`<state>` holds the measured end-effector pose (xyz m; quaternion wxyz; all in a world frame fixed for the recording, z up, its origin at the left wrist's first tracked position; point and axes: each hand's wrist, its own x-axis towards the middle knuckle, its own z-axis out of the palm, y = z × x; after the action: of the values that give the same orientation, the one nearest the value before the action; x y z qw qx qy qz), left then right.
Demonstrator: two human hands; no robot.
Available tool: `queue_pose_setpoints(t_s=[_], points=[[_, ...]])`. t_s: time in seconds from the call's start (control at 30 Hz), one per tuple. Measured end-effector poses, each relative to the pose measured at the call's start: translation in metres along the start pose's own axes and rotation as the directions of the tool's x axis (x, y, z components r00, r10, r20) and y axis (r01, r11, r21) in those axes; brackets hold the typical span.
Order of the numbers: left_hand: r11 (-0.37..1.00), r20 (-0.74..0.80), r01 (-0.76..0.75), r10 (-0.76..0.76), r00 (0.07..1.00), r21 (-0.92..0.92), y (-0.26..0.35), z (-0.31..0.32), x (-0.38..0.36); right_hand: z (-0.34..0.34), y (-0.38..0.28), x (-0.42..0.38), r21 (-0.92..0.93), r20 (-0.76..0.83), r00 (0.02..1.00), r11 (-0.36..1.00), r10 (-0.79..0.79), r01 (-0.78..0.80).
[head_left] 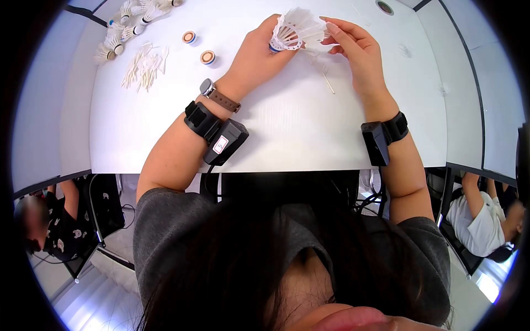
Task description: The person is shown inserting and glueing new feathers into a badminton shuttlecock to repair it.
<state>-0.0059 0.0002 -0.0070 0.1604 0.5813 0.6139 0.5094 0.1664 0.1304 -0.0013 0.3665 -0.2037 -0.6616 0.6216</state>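
A white feather shuttlecock lies tilted in my left hand, whose fingers wrap round it near its blue-banded base. Its feather skirt points up and to the right. My right hand is at the skirt's right edge, thumb and forefinger pinched on a feather there. The exact contact is partly hidden by the fingers. Below the shuttlecock, a few thin loose quill pieces rest on the white table. Two round cork bases with blue rims, one farther back and one nearer, stand left of my left hand.
Several shuttlecocks lie at the back left. Nearer is a pile of loose white quills. A roll of tape sits at the far right, with a small feather bit below it. White partitions flank the table; other people sit beyond both sides.
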Motion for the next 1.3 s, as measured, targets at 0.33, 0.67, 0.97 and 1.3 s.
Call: queue_pose_setpoints(t_s=[0.33, 0.67, 0.97, 1.3], points=[[0.989, -0.089, -0.144, 0.147, 0.985, 0.034, -0.008, 0.004, 0.001, 0.002, -0.002, -0.004, -0.017, 0.035, 0.999, 1.0, 0.016, -0.015], [0.995, -0.112, -0.028, 0.039, 0.993, 0.101, -0.005, 0.003, 0.003, -0.001, -0.005, -0.004, -0.03, -0.14, 0.978, 0.988, -0.157, 0.154], [0.994, -0.036, 0.05, -0.046, 0.998, 0.094, 0.005, 0.002, 0.001, 0.011, -0.013, -0.016, -0.255, -0.013, 0.89, 0.862, -0.456, 0.438], [0.998, 0.04, -0.017, 0.015, 0.999, 0.06, 0.011, 0.001, 0.0, 0.01, -0.018, -0.018, -0.425, 0.074, 0.796, 0.703, -0.601, 0.57]])
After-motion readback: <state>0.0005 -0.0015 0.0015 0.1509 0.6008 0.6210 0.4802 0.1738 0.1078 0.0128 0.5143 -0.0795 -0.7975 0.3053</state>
